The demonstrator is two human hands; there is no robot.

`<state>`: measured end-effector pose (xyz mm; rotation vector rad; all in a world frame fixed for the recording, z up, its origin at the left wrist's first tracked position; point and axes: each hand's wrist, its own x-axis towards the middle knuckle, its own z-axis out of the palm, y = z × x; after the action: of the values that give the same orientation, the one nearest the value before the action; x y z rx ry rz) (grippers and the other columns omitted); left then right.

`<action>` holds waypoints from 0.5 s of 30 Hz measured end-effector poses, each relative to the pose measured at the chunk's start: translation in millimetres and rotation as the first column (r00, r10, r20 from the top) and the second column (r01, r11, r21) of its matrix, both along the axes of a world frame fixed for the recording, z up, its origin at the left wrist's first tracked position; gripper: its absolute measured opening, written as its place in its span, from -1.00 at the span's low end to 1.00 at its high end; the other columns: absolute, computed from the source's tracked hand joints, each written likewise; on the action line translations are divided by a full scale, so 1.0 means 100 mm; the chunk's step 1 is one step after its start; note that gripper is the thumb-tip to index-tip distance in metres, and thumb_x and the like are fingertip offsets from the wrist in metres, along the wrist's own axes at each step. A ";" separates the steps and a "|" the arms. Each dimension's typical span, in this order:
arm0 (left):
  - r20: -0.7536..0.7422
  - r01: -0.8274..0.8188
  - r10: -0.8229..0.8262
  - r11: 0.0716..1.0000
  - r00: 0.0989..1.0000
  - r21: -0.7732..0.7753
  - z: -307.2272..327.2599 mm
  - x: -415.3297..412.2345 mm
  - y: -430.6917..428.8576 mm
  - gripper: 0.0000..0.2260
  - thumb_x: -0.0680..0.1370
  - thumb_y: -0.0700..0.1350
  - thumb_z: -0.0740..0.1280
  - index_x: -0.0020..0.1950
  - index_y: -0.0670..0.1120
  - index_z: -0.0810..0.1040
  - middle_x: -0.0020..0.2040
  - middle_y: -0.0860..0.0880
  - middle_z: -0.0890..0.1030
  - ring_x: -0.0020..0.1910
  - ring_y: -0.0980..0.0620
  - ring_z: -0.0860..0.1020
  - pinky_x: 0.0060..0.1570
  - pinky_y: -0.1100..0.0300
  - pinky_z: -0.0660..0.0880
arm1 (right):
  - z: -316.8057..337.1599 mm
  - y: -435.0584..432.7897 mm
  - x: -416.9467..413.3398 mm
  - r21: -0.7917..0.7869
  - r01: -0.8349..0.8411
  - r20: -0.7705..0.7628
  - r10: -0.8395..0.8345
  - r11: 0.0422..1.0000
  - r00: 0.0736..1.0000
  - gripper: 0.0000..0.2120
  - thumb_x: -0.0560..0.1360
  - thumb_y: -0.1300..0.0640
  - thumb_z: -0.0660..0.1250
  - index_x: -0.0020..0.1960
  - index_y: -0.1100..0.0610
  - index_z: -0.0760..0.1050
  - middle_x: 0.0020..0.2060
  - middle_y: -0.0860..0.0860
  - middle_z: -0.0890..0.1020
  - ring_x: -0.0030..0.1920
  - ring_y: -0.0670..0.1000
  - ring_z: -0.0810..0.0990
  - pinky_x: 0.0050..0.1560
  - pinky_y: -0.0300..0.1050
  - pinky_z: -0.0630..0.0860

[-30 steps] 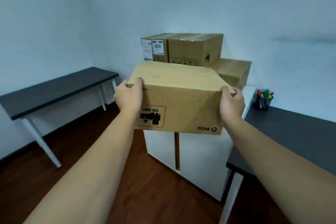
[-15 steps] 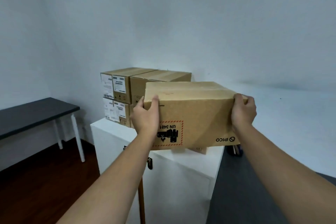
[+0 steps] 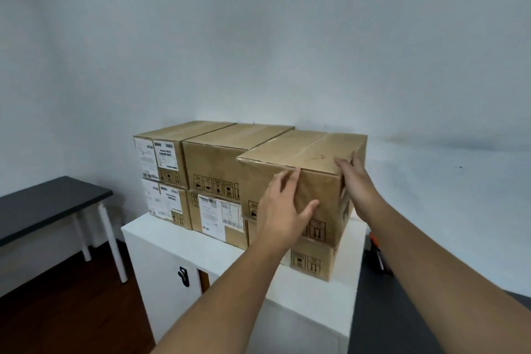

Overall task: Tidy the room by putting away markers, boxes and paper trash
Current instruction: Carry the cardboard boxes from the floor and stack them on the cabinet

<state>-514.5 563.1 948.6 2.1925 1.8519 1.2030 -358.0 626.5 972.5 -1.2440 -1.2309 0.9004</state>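
Box [image 3: 301, 152] now down on stack [image 3: 313, 263], L hand [image 3: 283, 210] & R hand [image 3: 357, 181] flat against it (labels [image 3: 221, 215] blurred).

Head view — close, looking forward and down at stacked boxes [image 3: 238, 158].

Black handling pictograms [image 3: 217, 184], up-arrows among them, line the upper middle box [image 3: 218, 158]. At its 6 o'clock, the lower middle box [image 3: 236, 234] carries white barcode labels [image 3: 221, 217], with text too blurred to read.

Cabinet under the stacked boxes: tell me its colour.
The cabinet is white, seen best in the head view.
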 end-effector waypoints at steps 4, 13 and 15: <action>-0.035 0.053 -0.055 0.998 0.998 -0.047 0.01 -0.08 0.28 -0.37 0.50 0.19 0.30 0.51 0.23 0.09 0.55 0.13 0.06 0.45 0.03 0.25 0.39 -0.02 0.32 | -0.04 0.01 -0.01 0.080 -0.041 0.103 0.032 0.996 0.994 -0.24 0.43 -0.17 0.37 0.52 -0.05 0.12 0.42 -0.02 0.39 0.40 0.04 0.39 0.39 0.00 0.34; -0.073 -0.075 0.078 0.997 0.994 0.035 0.36 -1.09 1.14 -0.33 0.44 0.21 0.36 0.47 0.14 0.20 0.54 0.02 0.13 0.51 -0.02 0.15 0.46 -0.04 0.08 | -0.11 0.16 -0.28 0.204 0.258 0.091 -0.281 0.944 0.955 -0.32 0.49 -0.11 0.33 0.52 -0.10 0.10 0.44 -0.05 0.35 0.41 0.01 0.37 0.41 0.05 0.34; -0.235 -0.068 0.055 0.997 0.970 -0.046 0.41 -1.34 1.37 -0.21 0.40 0.35 0.29 0.53 0.17 0.05 0.58 0.01 -0.02 0.55 -0.05 0.00 0.48 -0.08 -0.07 | -0.10 0.25 -0.40 0.210 0.345 0.048 -0.362 0.915 0.931 -0.34 0.45 -0.17 0.36 0.46 -0.13 0.17 0.38 0.01 0.43 0.36 0.04 0.41 0.35 0.05 0.39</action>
<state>-648.8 700.5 989.6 2.3530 2.0239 0.9243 -397.8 651.3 962.5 -1.3002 -1.0842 0.4514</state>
